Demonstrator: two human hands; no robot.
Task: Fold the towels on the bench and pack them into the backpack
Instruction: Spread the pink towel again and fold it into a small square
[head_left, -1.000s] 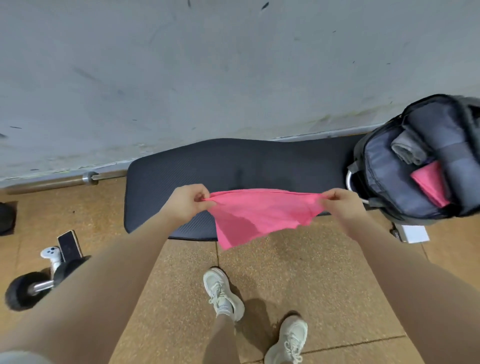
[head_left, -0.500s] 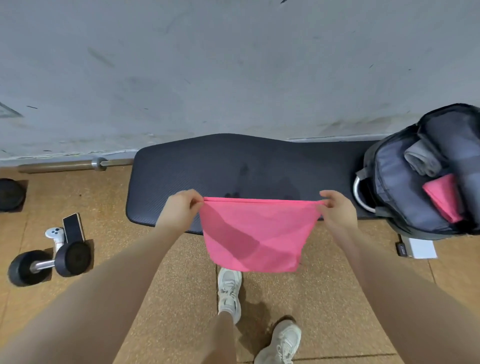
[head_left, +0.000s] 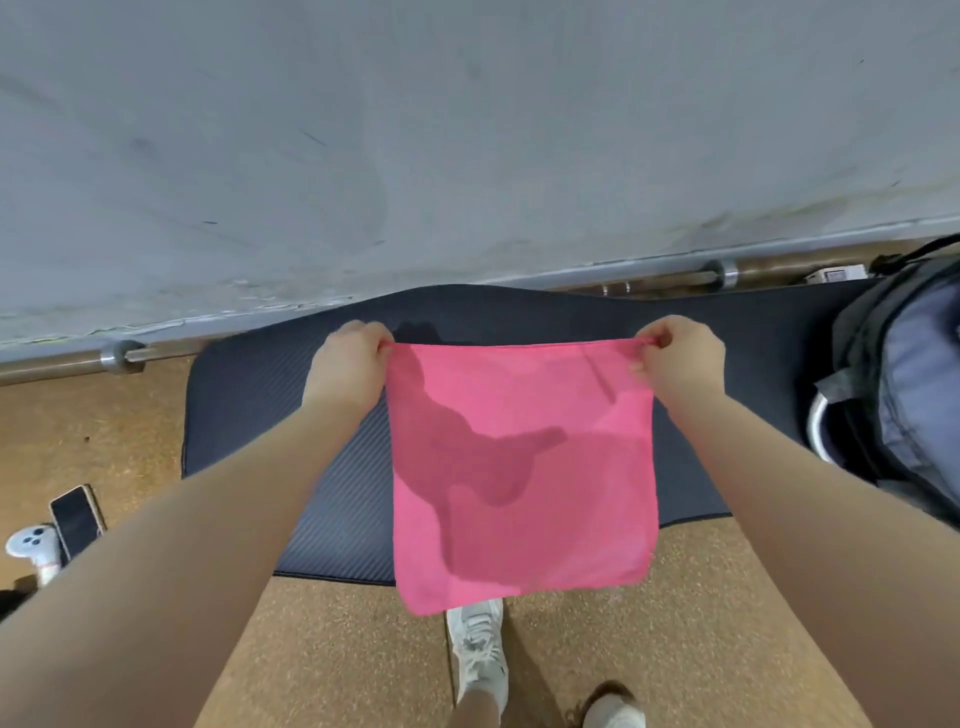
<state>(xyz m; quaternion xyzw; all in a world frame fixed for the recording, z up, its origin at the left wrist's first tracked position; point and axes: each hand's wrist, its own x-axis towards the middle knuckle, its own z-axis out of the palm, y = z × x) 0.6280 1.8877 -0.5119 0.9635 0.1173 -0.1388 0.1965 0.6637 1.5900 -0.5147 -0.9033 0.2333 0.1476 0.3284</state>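
A pink towel (head_left: 519, 478) is stretched flat over the black padded bench (head_left: 270, 415), its lower edge hanging past the bench's front edge. My left hand (head_left: 345, 366) pinches the towel's far left corner. At the far right corner my right hand (head_left: 678, 361) pinches the cloth too. The towel's top edge runs taut between both hands. An open dark grey backpack (head_left: 904, 395) stands on the right end of the bench, cut off by the frame edge; its inside is hardly visible.
A grey wall rises right behind the bench, with a steel barbell (head_left: 124, 356) lying along its foot. On the cork floor at the left lie a phone (head_left: 75, 519) and a white controller (head_left: 31, 543). My white shoes (head_left: 478, 654) stand in front of the bench.
Both hands moved forward over the bench, carrying the towel from hanging in front of it to spread out over the pad. The view shifted, pushing the backpack to the right edge.
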